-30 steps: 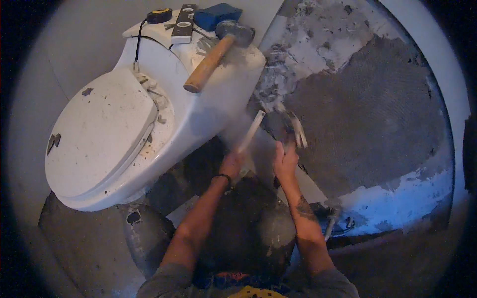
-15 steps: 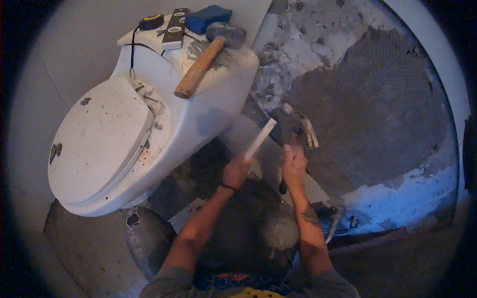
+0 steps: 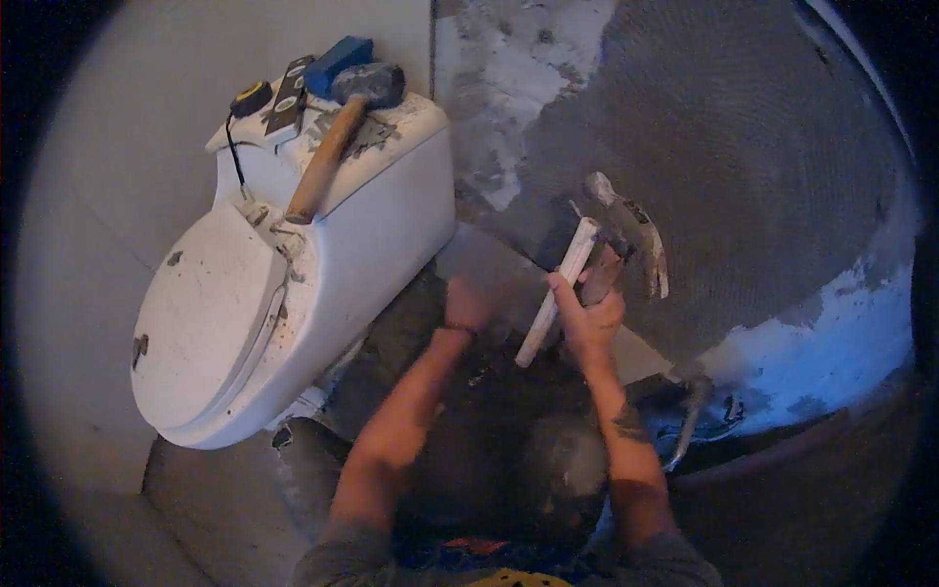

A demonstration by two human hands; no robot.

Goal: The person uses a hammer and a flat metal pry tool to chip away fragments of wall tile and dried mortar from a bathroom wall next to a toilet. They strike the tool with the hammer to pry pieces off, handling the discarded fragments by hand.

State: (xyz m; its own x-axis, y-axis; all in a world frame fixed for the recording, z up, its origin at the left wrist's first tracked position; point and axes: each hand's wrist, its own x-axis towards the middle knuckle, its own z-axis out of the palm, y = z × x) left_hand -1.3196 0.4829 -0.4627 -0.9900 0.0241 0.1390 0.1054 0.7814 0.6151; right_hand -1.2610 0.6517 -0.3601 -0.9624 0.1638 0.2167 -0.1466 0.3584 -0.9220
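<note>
My right hand (image 3: 595, 318) is closed with a claw hammer (image 3: 634, 230) and a pale, straight stick (image 3: 556, 293) in it. The hammer's head is crusted with grey and points away from me. The stick slants across in front of my thumb, its far end close to the hammer head. My left hand (image 3: 469, 303) is blurred by motion, near a smooth grey slab (image 3: 484, 262); its fingers cannot be made out. A dark wristband circles my left wrist.
A white toilet (image 3: 377, 235) stands at left. On its tank lie a wooden-handled mallet (image 3: 333, 157), a blue sponge (image 3: 337, 65), a level (image 3: 289, 103) and a tape measure (image 3: 251, 98). Ridged grey mortar (image 3: 753, 166) covers the floor at right. A bucket with a handle (image 3: 696, 421) sits near my right forearm.
The pale stick has passed from my left hand into my right, alongside the hammer. My left hand has drawn away from it. The view has shifted, with the toilet now lower and farther left.
</note>
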